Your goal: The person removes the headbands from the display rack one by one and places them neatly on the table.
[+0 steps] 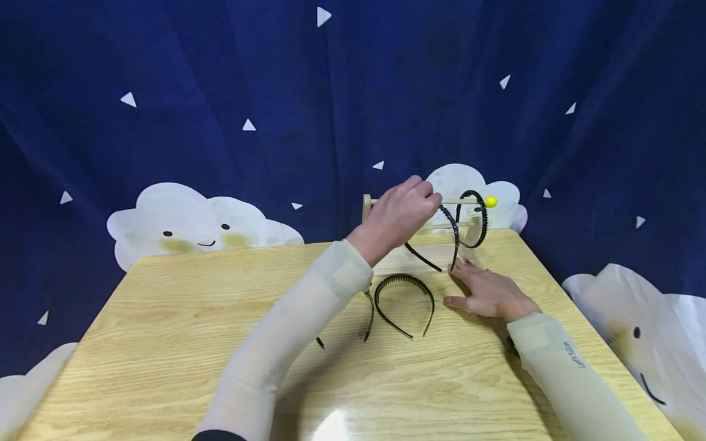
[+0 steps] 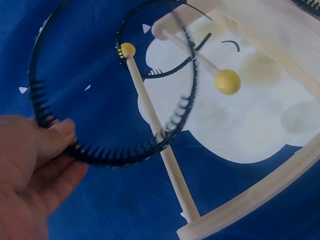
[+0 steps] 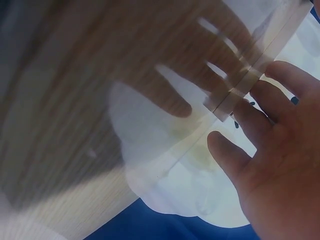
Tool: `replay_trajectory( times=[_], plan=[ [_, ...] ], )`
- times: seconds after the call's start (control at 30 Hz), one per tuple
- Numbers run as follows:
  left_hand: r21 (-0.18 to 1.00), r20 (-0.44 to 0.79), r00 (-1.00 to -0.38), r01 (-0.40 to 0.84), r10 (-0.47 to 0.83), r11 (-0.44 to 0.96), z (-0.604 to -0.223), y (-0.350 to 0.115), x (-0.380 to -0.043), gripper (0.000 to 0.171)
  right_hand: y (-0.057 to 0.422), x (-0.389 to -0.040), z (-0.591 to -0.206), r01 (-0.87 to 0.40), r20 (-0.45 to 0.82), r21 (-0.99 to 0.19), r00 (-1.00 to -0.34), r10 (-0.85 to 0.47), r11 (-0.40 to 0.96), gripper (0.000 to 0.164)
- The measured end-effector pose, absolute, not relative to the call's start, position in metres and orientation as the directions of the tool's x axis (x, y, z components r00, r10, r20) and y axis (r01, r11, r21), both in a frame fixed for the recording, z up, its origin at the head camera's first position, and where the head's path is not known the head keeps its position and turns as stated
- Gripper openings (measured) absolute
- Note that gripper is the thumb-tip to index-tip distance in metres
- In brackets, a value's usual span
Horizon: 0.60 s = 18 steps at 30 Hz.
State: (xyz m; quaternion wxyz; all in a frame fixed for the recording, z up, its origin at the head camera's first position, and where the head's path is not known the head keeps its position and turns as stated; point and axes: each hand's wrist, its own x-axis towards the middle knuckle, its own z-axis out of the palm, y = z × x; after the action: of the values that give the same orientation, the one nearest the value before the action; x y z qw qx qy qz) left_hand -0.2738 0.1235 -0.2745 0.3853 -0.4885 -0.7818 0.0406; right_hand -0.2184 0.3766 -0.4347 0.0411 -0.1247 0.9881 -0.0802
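My left hand [image 1: 399,211] pinches a black toothed headband [image 2: 107,162] between thumb and fingers, its two ends pointing down. The band overlaps the upper peg [image 2: 165,150] of a wooden rack in the left wrist view. Another black headband [image 1: 485,225] hangs on that peg near its yellow ball end [image 1: 491,201]. My right hand [image 1: 491,291] lies low at the front right of the rack, fingers extended. In the right wrist view its fingertips are right at the edge of the rack's wooden base [image 3: 240,92].
On the table [image 1: 209,306] in front of the rack lies a black toothed headband [image 1: 405,277]. Left of it is a thinner headband [image 1: 371,313], partly behind my left arm. A dark tip [image 1: 320,342] shows beside that sleeve. A blue curtain [image 1: 331,92] hangs behind.
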Motion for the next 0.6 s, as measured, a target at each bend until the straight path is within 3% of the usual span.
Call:
replay_trajectory(
  times=[0.3, 0.6],
  plan=[
    [-0.369, 0.478, -0.272, 0.800, 0.835, 0.472, -0.2769, 0.1207, -0.2666, 0.021, 0.3766, -0.2187, -0.4368, -0.244, -0.057, -0.163, -0.965, -0.256, 0.956, 0.093],
    [-0.090, 0.448, -0.317, 0.914, 0.836, 0.395, -0.2816, 0.1144, -0.2696, 0.015, 0.3755, -0.2192, -0.4366, -0.250, -0.040, -0.159, -0.965, -0.259, 0.955, 0.092]
  ],
)
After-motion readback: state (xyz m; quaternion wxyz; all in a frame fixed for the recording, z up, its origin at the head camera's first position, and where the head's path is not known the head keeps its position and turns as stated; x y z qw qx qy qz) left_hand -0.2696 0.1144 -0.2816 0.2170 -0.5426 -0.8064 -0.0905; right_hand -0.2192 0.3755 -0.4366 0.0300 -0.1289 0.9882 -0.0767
